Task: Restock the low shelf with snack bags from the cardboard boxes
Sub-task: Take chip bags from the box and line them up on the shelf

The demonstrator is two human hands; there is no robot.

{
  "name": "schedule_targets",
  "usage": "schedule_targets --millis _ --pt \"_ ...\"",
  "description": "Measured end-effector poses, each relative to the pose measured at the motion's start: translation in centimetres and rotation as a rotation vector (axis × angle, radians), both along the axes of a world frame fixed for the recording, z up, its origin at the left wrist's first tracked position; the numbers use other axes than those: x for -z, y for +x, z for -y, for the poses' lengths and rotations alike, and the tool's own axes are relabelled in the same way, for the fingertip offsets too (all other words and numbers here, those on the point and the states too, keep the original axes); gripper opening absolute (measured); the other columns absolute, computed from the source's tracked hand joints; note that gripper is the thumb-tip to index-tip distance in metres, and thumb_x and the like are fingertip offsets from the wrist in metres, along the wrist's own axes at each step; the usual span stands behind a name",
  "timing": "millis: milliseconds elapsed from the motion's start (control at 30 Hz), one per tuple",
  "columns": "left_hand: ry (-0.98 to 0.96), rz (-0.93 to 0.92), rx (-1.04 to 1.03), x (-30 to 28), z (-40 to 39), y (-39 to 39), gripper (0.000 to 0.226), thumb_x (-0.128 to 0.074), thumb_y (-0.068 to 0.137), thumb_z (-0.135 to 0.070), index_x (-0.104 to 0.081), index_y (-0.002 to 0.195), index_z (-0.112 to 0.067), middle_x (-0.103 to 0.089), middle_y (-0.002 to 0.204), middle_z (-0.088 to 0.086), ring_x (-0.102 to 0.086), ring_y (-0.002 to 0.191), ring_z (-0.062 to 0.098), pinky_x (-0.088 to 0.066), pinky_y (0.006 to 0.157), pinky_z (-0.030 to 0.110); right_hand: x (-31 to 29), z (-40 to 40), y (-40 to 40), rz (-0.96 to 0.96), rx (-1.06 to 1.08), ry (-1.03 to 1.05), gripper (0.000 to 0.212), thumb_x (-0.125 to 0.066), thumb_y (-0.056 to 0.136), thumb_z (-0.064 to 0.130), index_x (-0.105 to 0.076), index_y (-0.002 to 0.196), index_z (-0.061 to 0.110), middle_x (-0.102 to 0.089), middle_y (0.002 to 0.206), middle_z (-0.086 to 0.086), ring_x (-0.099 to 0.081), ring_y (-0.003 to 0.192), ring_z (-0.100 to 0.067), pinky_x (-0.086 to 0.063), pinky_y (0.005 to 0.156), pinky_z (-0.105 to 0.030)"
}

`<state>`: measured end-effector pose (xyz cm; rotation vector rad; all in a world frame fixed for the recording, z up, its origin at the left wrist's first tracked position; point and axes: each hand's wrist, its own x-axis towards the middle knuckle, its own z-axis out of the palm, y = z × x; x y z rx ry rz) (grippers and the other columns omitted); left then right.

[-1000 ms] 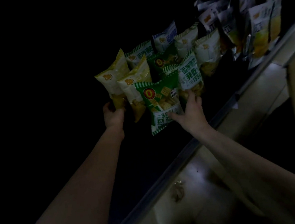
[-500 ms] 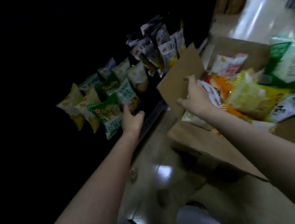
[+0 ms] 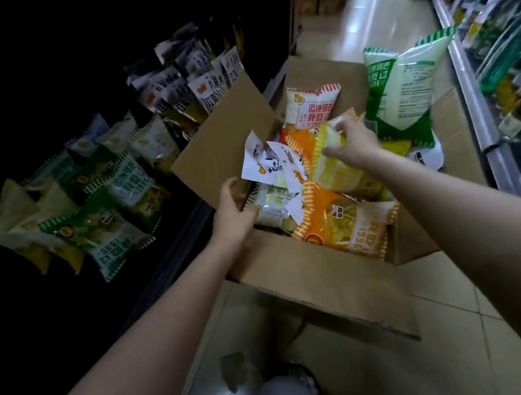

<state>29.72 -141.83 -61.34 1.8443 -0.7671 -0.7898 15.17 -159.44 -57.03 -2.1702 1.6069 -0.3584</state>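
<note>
gripping a pale yellow snack bag [image 3: 335, 169], the right hand [image 3: 355, 146] curls its fingers over the bag's top edge inside the open cardboard box [image 3: 310, 276]. left hand [image 3: 231, 213] fingers curl round a pale green-white bag [image 3: 271, 201] at the box's left wall. beyond the left fingers, the low shelf [image 3: 175, 255] holds green and yellow bags [image 3: 100, 228].

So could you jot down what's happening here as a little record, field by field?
place: shop aisle, tiled floor
cardboard box: open on the floor, holding mixed snack bags
right hand: in the box, gripping a yellow bag
left hand: at the box's left edge, near a white bag; grip unclear
orange bag: lying near the front of the box
low shelf: dark, left of the box, green bags lined up
stage: picking the next bag
</note>
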Motion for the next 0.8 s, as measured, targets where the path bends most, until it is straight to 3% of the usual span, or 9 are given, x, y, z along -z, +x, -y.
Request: schedule_targets --millis 67,133,200,267,333,433,533,633,800 --pt "-0.009 0.013 0.026 0.1 -0.5 -0.2 0.063 -0.058 0.087 -0.006 -0.031 0.140 -0.026 -0.050 0.110 -0.002 -0.052 0.104 0.016 -0.042 0.088 0.027 0.5 -1.1 -0.3 -0.100 -0.043 -0.165 0.037 -0.066 0.085 0.030 -0.049 0.117 0.019 -0.050 0.128 -0.007 -0.046 0.115 -0.036 -0.044 0.087 -0.043" --pt "-0.010 0.037 0.047 -0.1 -1.1 -0.1 0.064 -0.059 0.088 -0.008 -0.030 0.141 -0.027 -0.049 0.111 -0.004 -0.051 0.102 0.014 -0.040 0.083 0.025 0.1 -2.2 -1.3 -0.110 -0.078 -0.318 0.022 -0.060 0.089 0.025 -0.051 0.106 0.014 -0.055 0.115 -0.009 -0.052 0.101 -0.033 -0.039 0.069 -0.035" --pt "-0.024 0.059 0.069 -0.6 -1.8 0.1 0.065 -0.059 0.088 -0.009 -0.028 0.142 -0.026 -0.047 0.112 -0.004 -0.052 0.100 0.015 -0.039 0.081 0.024 -1.0 -2.9 -2.4 -0.050 -0.039 -0.379 0.008 -0.056 0.092 0.020 -0.053 0.093 0.013 -0.060 0.104 -0.013 -0.053 0.089 -0.030 -0.032 0.065 -0.032" --pt "-0.051 0.048 0.098 -1.3 -2.2 -0.1 0.068 -0.060 0.088 -0.009 -0.025 0.144 -0.025 -0.046 0.115 -0.002 -0.053 0.100 0.016 -0.042 0.083 0.026 -2.7 -3.2 -3.4 0.091 0.057 -0.386 0.009 -0.056 0.090 0.018 -0.054 0.083 0.013 -0.062 0.096 -0.016 -0.055 0.088 -0.031 -0.032 0.066 -0.031" --pt "-0.074 -0.006 0.131 -1.8 -2.4 -0.5 0.075 -0.065 0.086 -0.014 -0.021 0.145 -0.028 -0.044 0.123 -0.001 -0.055 0.104 0.016 -0.044 0.088 0.029 -4.9 -3.3 -3.6 0.325 0.128 -0.333 0.014 -0.061 0.086 0.018 -0.054 0.074 0.014 -0.061 0.083 -0.013 -0.056 0.085 -0.029 -0.037 0.067 -0.032" --pt "-0.119 -0.075 0.214 -2.8 -2.3 -1.3 0.092 -0.074 0.078 -0.025 -0.014 0.147 -0.032 -0.035 0.142 -0.002 -0.042 0.128 0.016 -0.039 0.101 0.030 -7.7 -4.1 -2.8 0.731 0.115 -0.084 0.029 -0.064 0.083 0.012 -0.047 0.061 0.018 -0.048 0.064 -0.002 -0.050 0.071 -0.021 -0.050 0.060 -0.035" --pt "-0.144 -0.075 0.233 -3.6 -2.2 -1.2 0.105 -0.079 0.071 -0.029 -0.007 0.148 -0.034 -0.023 0.153 -0.002 -0.027 0.139 0.016 -0.029 0.107 0.030 -8.9 -5.2 -1.2 0.802 0.028 0.062 0.031 -0.063 0.085 0.008 -0.046 0.062 0.017 -0.044 0.065 -0.002 -0.047 0.065 -0.015 -0.045 0.050 -0.022" --pt "-0.156 -0.033 0.184 -4.0 -2.3 0.1 0.109 -0.079 0.068 -0.031 -0.005 0.148 -0.033 -0.019 0.155 -0.003 -0.021 0.142 0.017 -0.025 0.110 0.033 -9.5 -5.6 -0.3 0.868 -0.053 0.148 0.030 -0.062 0.087 0.007 -0.046 0.063 0.017 -0.046 0.066 0.000 -0.046 0.063 -0.012 -0.043 0.052 -0.021" --pt "-0.198 -0.131 0.160 -4.8 -1.6 0.6 0.099 -0.080 0.071 -0.022 -0.017 0.147 -0.027 -0.042 0.134 -0.008 -0.042 0.123 0.007 -0.036 0.104 0.027 -10.1 -6.3 2.1 1.090 -0.134 0.324 0.024 -0.054 0.093 0.009 -0.050 0.070 0.014 -0.057 0.073 -0.006 -0.055 0.061 -0.018 -0.047 0.049 -0.021"
